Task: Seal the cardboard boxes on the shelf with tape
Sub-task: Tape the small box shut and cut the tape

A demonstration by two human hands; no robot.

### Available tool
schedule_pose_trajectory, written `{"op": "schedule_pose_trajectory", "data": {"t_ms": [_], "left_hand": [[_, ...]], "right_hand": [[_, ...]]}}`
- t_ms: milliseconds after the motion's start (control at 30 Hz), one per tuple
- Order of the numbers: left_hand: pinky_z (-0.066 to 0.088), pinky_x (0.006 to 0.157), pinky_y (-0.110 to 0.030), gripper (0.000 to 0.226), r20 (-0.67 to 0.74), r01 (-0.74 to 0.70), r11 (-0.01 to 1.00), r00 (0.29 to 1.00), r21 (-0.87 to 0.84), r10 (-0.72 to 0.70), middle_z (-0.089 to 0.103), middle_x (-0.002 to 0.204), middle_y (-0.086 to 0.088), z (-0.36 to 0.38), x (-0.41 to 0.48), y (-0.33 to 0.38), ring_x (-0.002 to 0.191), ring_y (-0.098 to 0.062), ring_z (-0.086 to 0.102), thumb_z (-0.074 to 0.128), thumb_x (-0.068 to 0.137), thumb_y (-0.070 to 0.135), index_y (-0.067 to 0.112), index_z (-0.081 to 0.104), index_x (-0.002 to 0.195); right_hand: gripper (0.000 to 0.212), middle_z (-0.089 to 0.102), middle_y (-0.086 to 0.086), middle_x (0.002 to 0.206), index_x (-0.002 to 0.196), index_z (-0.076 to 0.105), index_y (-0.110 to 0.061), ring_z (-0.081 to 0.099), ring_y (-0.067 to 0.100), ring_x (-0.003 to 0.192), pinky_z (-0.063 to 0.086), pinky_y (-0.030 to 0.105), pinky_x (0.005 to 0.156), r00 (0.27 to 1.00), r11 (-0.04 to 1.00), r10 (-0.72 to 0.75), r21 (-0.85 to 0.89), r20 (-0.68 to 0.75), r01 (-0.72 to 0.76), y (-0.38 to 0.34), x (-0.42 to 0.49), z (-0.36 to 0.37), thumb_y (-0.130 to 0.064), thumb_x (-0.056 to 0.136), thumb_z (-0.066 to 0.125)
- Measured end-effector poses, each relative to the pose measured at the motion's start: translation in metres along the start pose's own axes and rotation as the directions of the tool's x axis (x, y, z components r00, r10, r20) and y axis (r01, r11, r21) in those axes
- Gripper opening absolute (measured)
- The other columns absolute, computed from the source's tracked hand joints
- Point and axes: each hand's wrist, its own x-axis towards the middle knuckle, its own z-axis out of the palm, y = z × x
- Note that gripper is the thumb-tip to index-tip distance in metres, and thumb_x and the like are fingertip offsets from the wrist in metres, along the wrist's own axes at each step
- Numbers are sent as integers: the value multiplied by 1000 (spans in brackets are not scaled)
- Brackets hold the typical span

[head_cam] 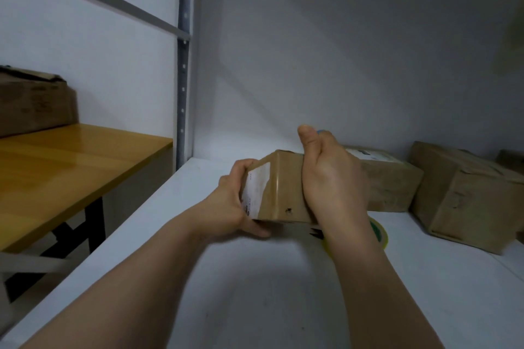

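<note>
Head view: both hands are holding one box just above the white shelf. The left hand is clamping the box's left end, fingers wrapping over a white label, thumb under the bottom edge. The right hand is closing around the box's middle, thumb pointing up. A tape roll is lying on the shelf, partly hidden behind the right wrist. Two more boxes are resting on the shelf to the right: a second box just behind the held one and a third box beside it. A wooden tabletop is standing to the left, carrying a fourth box.
</note>
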Motion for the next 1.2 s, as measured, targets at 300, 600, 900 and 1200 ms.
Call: {"op": "schedule_pose_trajectory", "data": {"t_ms": [300, 600, 900, 1200], "left_hand": [[56, 74, -19, 103, -49, 91, 924, 992, -372, -118, 50, 131, 1, 7, 1, 1, 115, -19, 55, 88, 63, 2, 37, 26, 139], [59, 68, -27, 101, -3, 165, 837, 981, -522, -195, 49, 133, -7, 7, -2, 10, 114, -29, 56, 88, 63, -2, 32, 29, 137], [58, 83, -42, 108, 12, 287, 819, 946, -498, -324, 52, 130, -3, 4, 3, 13, 114, -30, 58, 94, 50, 29, 30, 30, 137], [57, 91, -49, 104, -3, 338, 792, 919, -508, -393, 60, 125, -10, -1, 11, 4, 109, -33, 65, 94, 46, 22, 21, 39, 134]], "right_hand": [[59, 65, 12, 103, 109, 56, -16, 57, 32, 95, 36, 37, 72, 981, 996, -32, -76, 191, 48, -22, 39, 7, -64, 101, 22], [34, 62, 7, 107, 116, 52, -27, 58, 32, 103, 40, 40, 74, 977, 990, -17, -133, 211, 46, -28, 39, 5, -48, 106, 27], [60, 71, 4, 98, 97, 70, -16, 62, 27, 92, 31, 32, 67, 994, 999, 33, 10, -102, -33, -22, 47, 31, -52, 106, 22], [48, 64, 6, 103, 97, 69, -14, 56, 20, 78, 23, 28, 61, 915, 982, 26, 183, -402, 52, -12, 32, 86, -41, 107, 31]]}}
